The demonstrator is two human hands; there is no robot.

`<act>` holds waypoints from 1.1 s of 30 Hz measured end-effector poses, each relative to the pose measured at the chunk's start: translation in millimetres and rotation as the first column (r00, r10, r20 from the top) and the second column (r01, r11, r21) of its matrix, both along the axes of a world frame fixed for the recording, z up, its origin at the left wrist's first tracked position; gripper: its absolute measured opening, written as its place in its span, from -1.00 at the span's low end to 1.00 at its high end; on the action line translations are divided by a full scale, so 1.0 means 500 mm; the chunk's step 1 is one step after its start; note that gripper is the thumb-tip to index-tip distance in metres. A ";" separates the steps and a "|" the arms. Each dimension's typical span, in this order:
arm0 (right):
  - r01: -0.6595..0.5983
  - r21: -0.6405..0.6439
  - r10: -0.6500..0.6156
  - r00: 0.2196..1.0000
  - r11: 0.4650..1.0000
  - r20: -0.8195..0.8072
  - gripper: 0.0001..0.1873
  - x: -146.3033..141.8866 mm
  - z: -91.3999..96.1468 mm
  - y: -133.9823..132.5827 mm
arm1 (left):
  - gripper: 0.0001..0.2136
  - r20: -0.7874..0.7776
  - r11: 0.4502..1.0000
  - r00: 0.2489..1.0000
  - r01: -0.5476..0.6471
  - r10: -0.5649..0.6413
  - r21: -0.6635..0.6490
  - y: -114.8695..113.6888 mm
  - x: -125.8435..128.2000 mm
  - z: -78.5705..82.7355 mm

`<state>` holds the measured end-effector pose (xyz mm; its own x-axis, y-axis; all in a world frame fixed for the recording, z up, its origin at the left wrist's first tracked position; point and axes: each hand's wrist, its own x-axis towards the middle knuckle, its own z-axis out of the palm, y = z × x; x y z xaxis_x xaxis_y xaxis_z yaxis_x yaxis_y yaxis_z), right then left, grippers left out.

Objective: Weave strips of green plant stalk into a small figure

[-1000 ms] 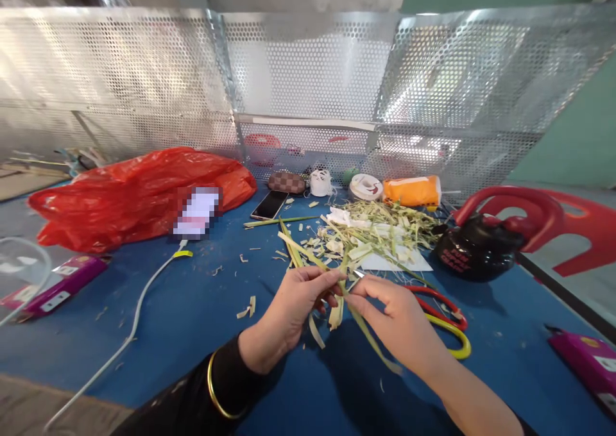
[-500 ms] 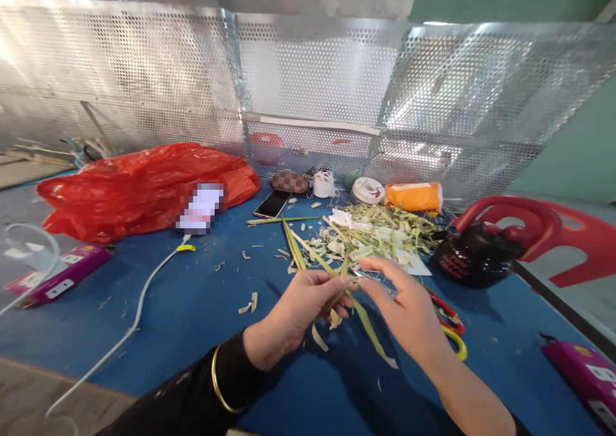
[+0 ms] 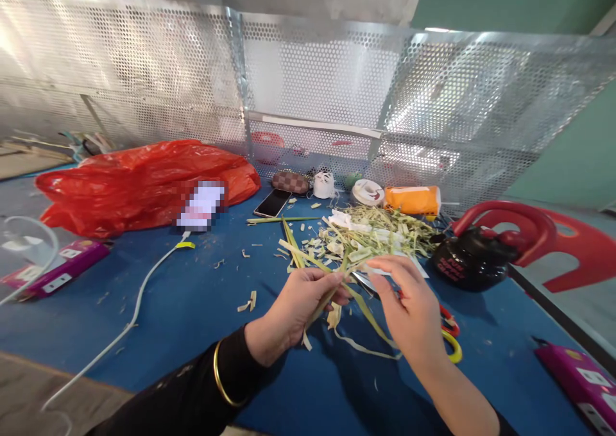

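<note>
Both my hands are raised over the blue table [image 3: 192, 308], working on pale green leaf strips [image 3: 359, 311]. My left hand [image 3: 301, 304], with a gold bangle on the wrist, pinches the strips where they meet. My right hand [image 3: 409, 308] is closed on a thin strip pulled off toward the right. Loose ends hang down from between the two hands. A pair of scissors with red and yellow handles [image 3: 450, 340] lies on the table under my right hand, partly hidden by it.
A heap of cut leaf scraps [image 3: 380, 234] lies behind my hands. Also on the table: a black kettle [image 3: 469, 263], red plastic bag [image 3: 139, 183], phone [image 3: 272, 202], white cable [image 3: 129, 324], orange packet [image 3: 414, 199], purple boxes [image 3: 60, 272] [image 3: 584, 378]. Perforated metal screens [image 3: 312, 90] enclose the back.
My right hand has risen and drawn its strip up and to the right. The left hand keeps its pinch and has barely moved. More loose strip now hangs below the hands.
</note>
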<state>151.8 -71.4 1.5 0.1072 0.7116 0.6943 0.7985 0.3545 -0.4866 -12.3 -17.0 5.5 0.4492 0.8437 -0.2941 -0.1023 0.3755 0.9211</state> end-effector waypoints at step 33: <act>0.071 -0.200 -0.076 0.997 0.977 -0.017 -0.60 0.002 -0.016 0.005 | -0.79 0.065 0.999 0.997 0.049 -0.047 -0.021 0.004 -0.007 0.011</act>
